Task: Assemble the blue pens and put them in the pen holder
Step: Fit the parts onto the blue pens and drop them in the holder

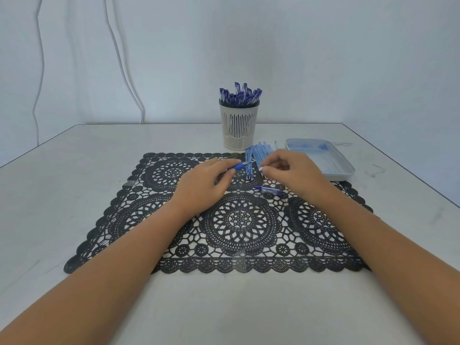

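A white slotted pen holder (239,125) stands at the back of the table, filled with several capped blue pens (240,94). In front of it lies a pile of light blue refills (258,151). My left hand (206,181) pinches a pen barrel with a blue grip (240,166), its tip pointing right. My right hand (290,170) hovers over the refill pile with fingers curled, pinching a thin refill end near the barrel's tip. A blue cap piece (270,190) lies on the black lace mat (236,220) below my right hand.
A shallow white tray (333,168) with a few blue bits sits at the right, behind my right hand. The mat covers the middle of a pale table (62,183). White cables (119,58) hang on the wall at the left.
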Demonstrator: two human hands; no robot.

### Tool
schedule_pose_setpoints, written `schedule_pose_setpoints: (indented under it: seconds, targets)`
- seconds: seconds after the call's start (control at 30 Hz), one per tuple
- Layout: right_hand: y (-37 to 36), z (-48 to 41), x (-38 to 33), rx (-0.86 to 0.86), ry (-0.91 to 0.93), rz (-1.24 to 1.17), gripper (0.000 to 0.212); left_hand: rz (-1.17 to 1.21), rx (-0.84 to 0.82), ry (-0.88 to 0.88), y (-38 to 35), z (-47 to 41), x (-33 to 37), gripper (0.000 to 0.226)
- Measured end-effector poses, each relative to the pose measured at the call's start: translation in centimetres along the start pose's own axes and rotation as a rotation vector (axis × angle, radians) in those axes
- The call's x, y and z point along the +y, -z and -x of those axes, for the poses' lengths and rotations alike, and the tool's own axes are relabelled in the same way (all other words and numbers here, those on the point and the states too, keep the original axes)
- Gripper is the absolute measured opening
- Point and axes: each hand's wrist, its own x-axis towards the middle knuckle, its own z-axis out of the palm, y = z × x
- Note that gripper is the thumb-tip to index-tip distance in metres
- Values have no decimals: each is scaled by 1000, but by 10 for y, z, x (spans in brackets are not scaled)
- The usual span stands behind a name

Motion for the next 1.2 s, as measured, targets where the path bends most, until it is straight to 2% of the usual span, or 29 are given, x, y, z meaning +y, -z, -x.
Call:
schedule_pose_setpoints:
  seconds: [0.13, 0.27, 0.4, 0.57, 0.73, 0.77, 0.87, 0.93, 1.03, 1.07, 1.17, 1.2]
  targets:
    - [0, -3, 2, 119, -43, -160, 13, 10, -3, -12, -1, -1, 0, 38]
    - [-2, -2, 2, 99, -27, -179, 8, 2, 5, -26, -1, 0, 1, 38]
    - [-4, -2, 1, 81, -5, -162, 12, -2, 16, -62, -1, 0, 2, 41]
    - [-5, 0, 0, -31, 8, -142, 7, -68, 56, -171, -1, 1, 4, 36]
    - [-11, 0, 0, -16, -13, 64, 36, -107, 91, -228, -2, 2, 9, 33]
    - [-11, 0, 0, -30, -14, 81, 33, -109, 89, -230, -2, 2, 10, 33]
    - [-7, 1, 1, -93, 5, 15, 8, -82, 67, -188, -1, 1, 9, 34]
    - [-5, 1, 2, -94, 31, 33, 9, -81, 66, -181, -1, 1, 8, 34]
    - [-7, 0, 1, -82, 2, 79, 29, -100, 93, -201, -1, 2, 12, 33]
    - [-8, 0, 1, -91, -2, 92, 30, -100, 97, -207, -1, 2, 12, 33]
    - [-9, 1, 3, -130, 24, 77, 11, -83, 79, -195, 0, 2, 12, 34]
    - [-9, 2, 2, -126, 36, 80, 12, -85, 78, -197, 0, 2, 12, 34]
